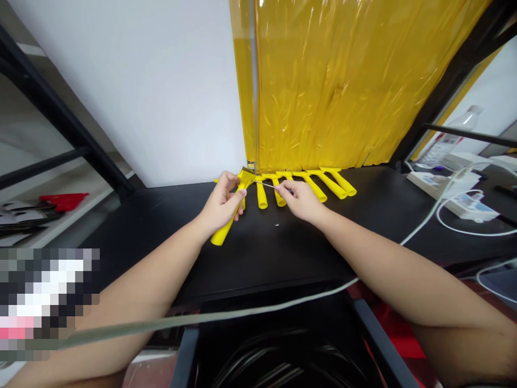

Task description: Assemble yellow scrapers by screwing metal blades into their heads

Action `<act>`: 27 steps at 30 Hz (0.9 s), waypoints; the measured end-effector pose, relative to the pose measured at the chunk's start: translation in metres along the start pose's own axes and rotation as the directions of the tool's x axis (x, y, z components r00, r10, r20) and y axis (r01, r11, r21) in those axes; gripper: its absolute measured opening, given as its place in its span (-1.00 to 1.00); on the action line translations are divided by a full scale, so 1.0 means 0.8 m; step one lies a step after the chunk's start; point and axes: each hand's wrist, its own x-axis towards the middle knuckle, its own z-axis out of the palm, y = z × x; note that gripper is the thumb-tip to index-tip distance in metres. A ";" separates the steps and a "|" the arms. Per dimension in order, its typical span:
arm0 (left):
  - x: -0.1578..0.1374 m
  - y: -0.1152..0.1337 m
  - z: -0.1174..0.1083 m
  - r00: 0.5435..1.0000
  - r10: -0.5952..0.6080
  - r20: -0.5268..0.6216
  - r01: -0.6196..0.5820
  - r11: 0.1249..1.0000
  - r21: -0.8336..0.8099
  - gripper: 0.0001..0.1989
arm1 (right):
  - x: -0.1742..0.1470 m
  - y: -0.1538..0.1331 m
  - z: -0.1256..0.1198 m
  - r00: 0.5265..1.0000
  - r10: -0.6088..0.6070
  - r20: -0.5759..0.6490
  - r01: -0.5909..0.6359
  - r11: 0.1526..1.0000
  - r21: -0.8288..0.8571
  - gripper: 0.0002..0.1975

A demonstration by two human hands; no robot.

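My left hand (225,202) is closed around a yellow scraper (220,235), its hollow-looking handle slanting down toward me and its head pointing at the back wall. In my right hand (301,198) is a screwdriver (267,185), whose thin metal shaft reaches left to the scraper's head. Whether the tip sits in a screw is too small to tell. A tiny screw (277,224) lies on the black table (258,258) in front of my hands. Several more yellow scrapers (334,184) lie in a row behind my right hand, handles toward me.
A yellow plastic curtain (331,86) and a white panel (161,97) stand behind the table. At the right are power strips (456,196), white cables and a plastic bottle (448,137). A pale cord (258,308) crosses in front of the table. Black frame posts (60,108) flank it.
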 end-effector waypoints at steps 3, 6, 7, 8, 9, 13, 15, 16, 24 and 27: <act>-0.002 0.001 -0.001 0.999 0.025 0.027 -0.025 0.999 0.026 -0.70 | 0.002 -0.001 0.003 0.975 0.187 0.121 -0.217 0.917 0.334 -0.49; -0.003 0.000 -0.003 0.998 0.053 0.044 -0.055 0.997 0.047 -0.71 | 0.002 -0.004 0.004 0.915 0.283 0.288 -0.402 0.706 0.583 -0.48; -0.003 0.000 -0.004 0.997 0.060 0.045 -0.063 0.997 0.054 -0.71 | 0.002 -0.004 0.003 0.901 0.290 0.323 -0.433 0.664 0.610 -0.49; -0.002 -0.001 -0.004 0.997 0.065 0.046 -0.068 0.996 0.062 -0.71 | 0.003 -0.004 0.003 0.893 0.290 0.344 -0.448 0.649 0.615 -0.51; -0.001 -0.002 -0.004 0.997 0.067 0.046 -0.070 0.995 0.067 -0.72 | 0.004 -0.004 0.001 0.890 0.282 0.357 -0.450 0.665 0.596 -0.53; 0.005 -0.005 -0.007 0.998 0.036 0.041 -0.038 0.998 0.043 -0.71 | 0.008 0.010 -0.015 0.890 0.214 0.402 -0.356 0.878 0.321 -0.74; 0.008 -0.005 -0.009 1.000 0.005 0.029 -0.005 1.000 -0.004 -0.67 | 0.009 0.018 -0.027 0.877 0.189 0.442 -0.303 0.931 0.203 -0.84; 0.009 -0.005 -0.010 1.000 -0.015 0.023 0.015 0.999 -0.034 -0.66 | 0.007 0.020 -0.033 0.866 0.169 0.470 -0.274 0.947 0.164 -0.88; 0.013 -0.004 -0.013 0.958 -0.283 -0.033 0.262 0.922 -0.286 -0.65 | -0.008 -0.006 -0.027 0.725 0.047 0.688 0.070 0.987 -0.141 -0.83; 0.014 -0.005 -0.012 0.933 -0.358 0.015 0.341 0.873 -0.349 -0.64 | -0.008 -0.011 -0.017 0.732 0.037 0.680 0.114 0.978 -0.176 -0.89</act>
